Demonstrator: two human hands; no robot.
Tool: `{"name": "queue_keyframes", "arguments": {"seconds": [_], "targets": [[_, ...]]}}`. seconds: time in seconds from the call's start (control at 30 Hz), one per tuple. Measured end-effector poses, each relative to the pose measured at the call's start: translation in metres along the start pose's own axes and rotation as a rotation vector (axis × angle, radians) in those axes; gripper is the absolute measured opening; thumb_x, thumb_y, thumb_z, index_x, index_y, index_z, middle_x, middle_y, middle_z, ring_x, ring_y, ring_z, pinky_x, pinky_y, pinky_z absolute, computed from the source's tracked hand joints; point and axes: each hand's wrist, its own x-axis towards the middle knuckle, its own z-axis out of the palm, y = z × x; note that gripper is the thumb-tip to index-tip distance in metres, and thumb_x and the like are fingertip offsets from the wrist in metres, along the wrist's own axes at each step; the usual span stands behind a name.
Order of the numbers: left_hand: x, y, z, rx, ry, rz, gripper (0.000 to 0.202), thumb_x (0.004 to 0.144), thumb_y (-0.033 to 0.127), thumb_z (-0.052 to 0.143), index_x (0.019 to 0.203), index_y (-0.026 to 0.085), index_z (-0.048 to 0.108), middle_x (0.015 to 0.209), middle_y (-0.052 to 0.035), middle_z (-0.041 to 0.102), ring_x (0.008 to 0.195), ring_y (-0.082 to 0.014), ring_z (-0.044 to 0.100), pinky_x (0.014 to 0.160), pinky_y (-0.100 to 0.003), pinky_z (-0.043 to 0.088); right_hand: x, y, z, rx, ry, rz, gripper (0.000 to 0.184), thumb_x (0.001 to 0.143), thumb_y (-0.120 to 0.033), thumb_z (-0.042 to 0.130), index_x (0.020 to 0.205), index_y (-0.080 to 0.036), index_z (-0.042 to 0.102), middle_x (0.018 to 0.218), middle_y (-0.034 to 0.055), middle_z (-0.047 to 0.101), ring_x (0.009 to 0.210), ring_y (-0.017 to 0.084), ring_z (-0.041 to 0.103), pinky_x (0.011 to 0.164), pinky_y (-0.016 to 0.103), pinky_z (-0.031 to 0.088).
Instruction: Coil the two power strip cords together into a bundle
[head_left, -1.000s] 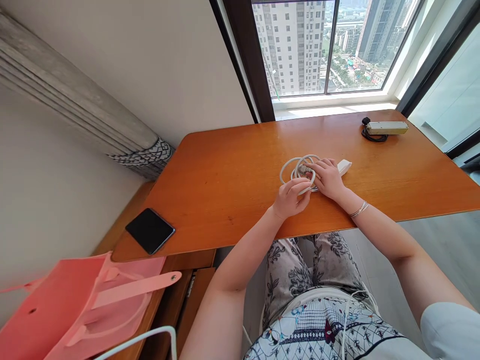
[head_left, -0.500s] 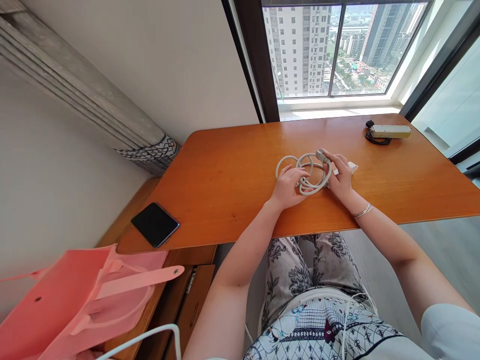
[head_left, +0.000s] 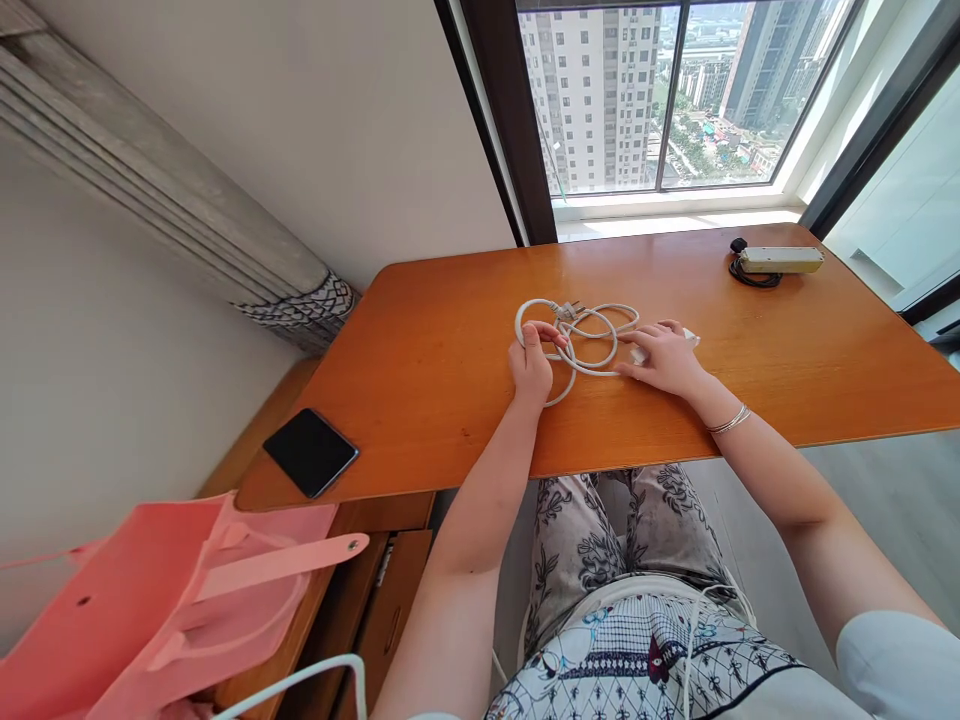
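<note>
A white cord (head_left: 581, 340) lies in loose loops on the orange table (head_left: 450, 380), about midway between its near and far edges. The left hand (head_left: 531, 363) is curled around the left loop of the cord, fingers closed on it, knuckles up. The right hand (head_left: 664, 357) rests palm down at the cord's right end, fingers spread flat over a white block (head_left: 688, 338) there; whether it grips the block or only presses on it cannot be told. The cord's plug (head_left: 566, 311) sits at the far side of the loops, just beyond the left hand, prongs free.

Well to the right of the cord, near the table's far corner by the window (head_left: 660, 90), lies a power strip (head_left: 780, 259) with a black lead coiled beside it. Well to the left of the cord, at the table's near corner, lies a dark phone (head_left: 310, 452). Below that corner sits a pink bag (head_left: 150, 610).
</note>
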Motion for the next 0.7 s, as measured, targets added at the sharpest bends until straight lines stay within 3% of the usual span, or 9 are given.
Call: {"name": "queue_keyframes", "arguments": {"seconds": [0.13,0.27,0.43,0.6,0.7], "targets": [[0.013,-0.001,-0.009,-0.018,0.220,-0.014,0.066,0.095,0.079,0.034,0.075,0.021,0.058,0.061,-0.0006,0.060,0.068,-0.0171,0.071,0.076,-0.032,0.056,0.000,-0.002,-0.004,-0.127,-0.174,-0.056,0.039,0.090,-0.053,0.068,0.114,-0.023,0.076,0.106,0.0110,0.079,0.103,0.032,0.068,0.108,0.051,0.030],[0.031,-0.006,-0.028,-0.024,0.452,-0.040,0.059,0.102,0.069,0.023,0.078,0.023,0.050,0.062,0.0023,0.053,0.068,-0.0142,0.068,0.076,-0.030,0.054,0.000,0.002,-0.007,-0.130,-0.134,-0.027,0.033,0.094,-0.048,0.065,0.110,-0.022,0.077,0.106,0.0104,0.079,0.102,0.030,0.068,0.106,0.049,0.031],[0.044,-0.007,-0.049,-0.116,0.573,-0.162,0.041,0.109,0.047,0.020,0.090,0.023,0.047,0.076,0.0011,0.058,0.081,-0.0115,0.068,0.077,-0.027,0.050,0.001,0.020,-0.009,0.002,0.184,0.153,0.030,0.097,-0.047,0.060,0.102,-0.022,0.075,0.102,0.0099,0.077,0.101,0.027,0.069,0.100,0.043,0.040],[0.042,-0.009,-0.043,-0.199,0.506,-0.292,0.013,0.105,0.035,0.041,0.101,0.023,0.047,0.097,-0.0015,0.067,0.089,-0.0111,0.070,0.078,-0.026,0.049,0.004,0.047,-0.011,0.211,0.590,0.353,0.031,0.094,-0.050,0.059,0.094,-0.021,0.070,0.095,0.0075,0.074,0.089,0.023,0.067,0.083,0.037,0.049],[0.041,-0.015,-0.038,-0.145,0.450,-0.305,0.003,0.098,0.024,0.050,0.100,0.023,0.048,0.097,-0.0014,0.067,0.091,-0.0104,0.070,0.082,-0.025,0.048,0.004,0.056,-0.014,0.207,0.687,0.409,0.030,0.092,-0.050,0.059,0.093,-0.021,0.068,0.094,0.0068,0.073,0.088,0.023,0.066,0.082,0.037,0.049]]}}
